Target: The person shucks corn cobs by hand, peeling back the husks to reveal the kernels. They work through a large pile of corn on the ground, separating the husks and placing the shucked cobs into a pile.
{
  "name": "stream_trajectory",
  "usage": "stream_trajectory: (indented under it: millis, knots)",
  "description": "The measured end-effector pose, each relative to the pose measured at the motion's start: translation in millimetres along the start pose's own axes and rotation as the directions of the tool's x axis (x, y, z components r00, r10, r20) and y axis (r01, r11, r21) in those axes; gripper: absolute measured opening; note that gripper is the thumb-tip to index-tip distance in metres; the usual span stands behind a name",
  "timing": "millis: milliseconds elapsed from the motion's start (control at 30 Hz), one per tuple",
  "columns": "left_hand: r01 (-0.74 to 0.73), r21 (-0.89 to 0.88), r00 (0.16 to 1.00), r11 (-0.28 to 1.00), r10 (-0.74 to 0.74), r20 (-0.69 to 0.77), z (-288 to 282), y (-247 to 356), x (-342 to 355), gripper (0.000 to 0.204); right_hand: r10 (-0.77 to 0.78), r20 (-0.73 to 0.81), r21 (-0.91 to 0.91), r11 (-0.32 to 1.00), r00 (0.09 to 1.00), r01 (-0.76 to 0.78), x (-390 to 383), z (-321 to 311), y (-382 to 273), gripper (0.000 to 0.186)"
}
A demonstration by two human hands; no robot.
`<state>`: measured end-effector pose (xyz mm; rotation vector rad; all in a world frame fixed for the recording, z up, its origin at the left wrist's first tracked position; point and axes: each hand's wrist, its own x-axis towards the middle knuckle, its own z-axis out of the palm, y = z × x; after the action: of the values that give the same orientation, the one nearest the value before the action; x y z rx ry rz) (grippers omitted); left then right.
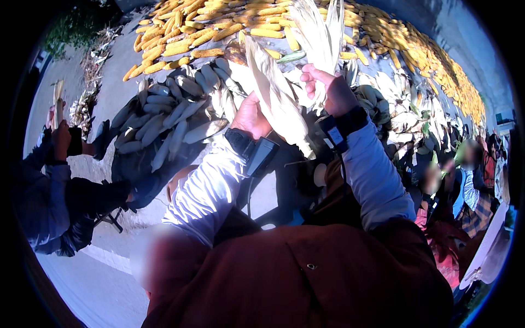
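My left hand [252,118] is closed around an ear of corn in pale husk [276,98]. Its husk leaves reach up and away from me, and its narrow end slants down to the right. To the right, my right hand [334,92] has its fingers curled in at long, dry husk leaves [322,38] that stand upright above it. Part of the grip is hidden behind the fingers. Beyond both hands lies a heap of unhusked corn ears [175,109], with more pale husks [391,109] on the right. A dark device is strapped at each wrist.
Bare yellow cobs [202,38] cover the ground at the far side and along the right. At left, a seated co-worker [54,186] holds an ear with husk. Other people [459,191] sit at right. Loose dry husks [85,112] lie at far left.
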<state>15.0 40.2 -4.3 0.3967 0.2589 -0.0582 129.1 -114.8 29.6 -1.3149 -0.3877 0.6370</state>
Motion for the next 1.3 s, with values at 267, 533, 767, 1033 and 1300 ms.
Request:
stream_trajectory:
  millis: [267, 533, 767, 1033, 1300]
  knots:
    - [0.079, -0.054, 0.974, 0.995, -0.065, 0.216, -0.1, -0.1, 5.1, 0.05, 0.142, 0.115, -0.065, 0.989, 0.983, -0.135, -7.2, 15.0, 12.9, 0.031]
    - [-0.063, 0.098, 0.996, 0.993, 0.057, 0.067, 12.9, 0.2, 2.7, 0.06, 0.064, 0.131, 0.136, 0.987, 0.989, -0.082, -11.5, 27.2, 12.8, 0.036]
    - [0.049, -0.022, 0.972, 0.999, -0.042, 0.232, 10.1, 8.2, -0.1, 0.075, 0.009, 0.116, 0.249, 0.968, 0.993, -0.038, -8.3, 21.8, 11.5, 0.036]
    - [-0.197, 0.459, 0.98, 0.866, 0.182, 0.076, 8.4, 4.5, 2.2, 0.052, 0.116, 0.138, 0.205, 0.968, 0.984, -0.143, -10.7, 25.2, 23.4, 0.036]
    - [-0.06, 0.315, 0.998, 0.947, 0.062, 0.004, -2.8, 6.8, 3.4, 0.042, 0.112, 0.112, 0.336, 0.931, 0.987, -0.144, -11.3, 34.9, 17.4, 0.033]
